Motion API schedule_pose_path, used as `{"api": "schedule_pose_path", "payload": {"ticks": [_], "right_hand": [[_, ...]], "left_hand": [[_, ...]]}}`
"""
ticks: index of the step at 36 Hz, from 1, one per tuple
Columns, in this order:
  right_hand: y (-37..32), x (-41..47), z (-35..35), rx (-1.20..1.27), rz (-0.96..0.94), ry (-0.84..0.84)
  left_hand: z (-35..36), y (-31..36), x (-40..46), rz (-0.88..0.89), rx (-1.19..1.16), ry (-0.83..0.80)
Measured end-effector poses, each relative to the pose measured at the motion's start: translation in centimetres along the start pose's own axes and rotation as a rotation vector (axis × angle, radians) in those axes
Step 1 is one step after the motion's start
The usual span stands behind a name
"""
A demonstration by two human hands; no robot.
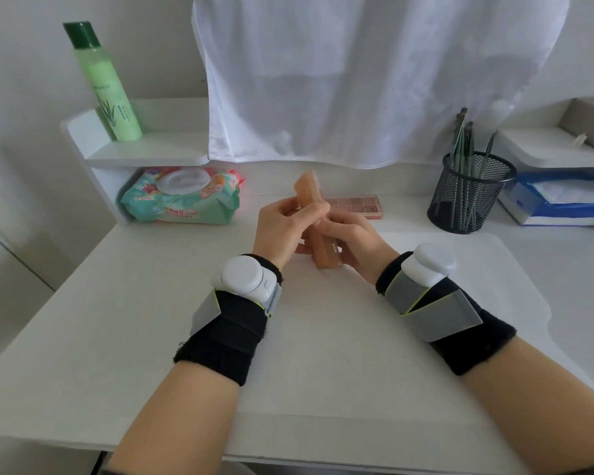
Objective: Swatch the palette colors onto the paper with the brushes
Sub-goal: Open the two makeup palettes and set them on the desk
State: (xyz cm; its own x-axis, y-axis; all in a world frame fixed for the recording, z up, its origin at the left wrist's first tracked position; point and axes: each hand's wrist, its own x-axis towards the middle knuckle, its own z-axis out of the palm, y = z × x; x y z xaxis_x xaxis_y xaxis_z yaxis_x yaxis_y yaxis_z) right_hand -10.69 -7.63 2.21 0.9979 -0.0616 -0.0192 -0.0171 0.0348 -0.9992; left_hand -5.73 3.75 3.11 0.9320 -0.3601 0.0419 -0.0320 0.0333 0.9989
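Head view: left hand [282, 231] and right hand [354, 245] both grip an orange case [319, 228] above the desk [151, 320].

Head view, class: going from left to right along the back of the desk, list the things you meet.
green bottle on the shelf → pack of wet wipes → orange case held in both hands → pink palette lying flat → black mesh cup of brushes → blue and white tissue box.

Bare desk [151, 320] lies open in front; wipes [182, 197] left, palette [355, 205] centre and brush cup [468, 197] right crowd the back.
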Motion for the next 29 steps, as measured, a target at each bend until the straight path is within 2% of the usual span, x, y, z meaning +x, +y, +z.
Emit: {"api": "schedule_pose_path", "payload": {"ticks": [8,14,19,25,29], "right_hand": [[-0.5,-0.4,-0.1,-0.029,0.001,0.003],[-1.4,-0.6,-0.5,-0.094,0.034,-0.061],[-1.8,-0.7,-1.4,-0.122,0.065,-0.095],[-1.8,-0.8,-1.7,-0.025,0.137,-0.220],[-1.0,-0.5,-2.1,0.009,0.176,-0.246]], "left_hand": [[-0.1,-0.1,-0.2,-0.008,-0.017,-0.005],[-0.9,0.2,-0.3,-0.137,-0.075,-0.233],[-1.1,0.4,-0.2,-0.173,-0.060,-0.364],[-0.8,0.5,-0.7,-0.143,0.007,-0.319],[-0.7,0.3,-0.6,-0.118,0.056,-0.298]]}}
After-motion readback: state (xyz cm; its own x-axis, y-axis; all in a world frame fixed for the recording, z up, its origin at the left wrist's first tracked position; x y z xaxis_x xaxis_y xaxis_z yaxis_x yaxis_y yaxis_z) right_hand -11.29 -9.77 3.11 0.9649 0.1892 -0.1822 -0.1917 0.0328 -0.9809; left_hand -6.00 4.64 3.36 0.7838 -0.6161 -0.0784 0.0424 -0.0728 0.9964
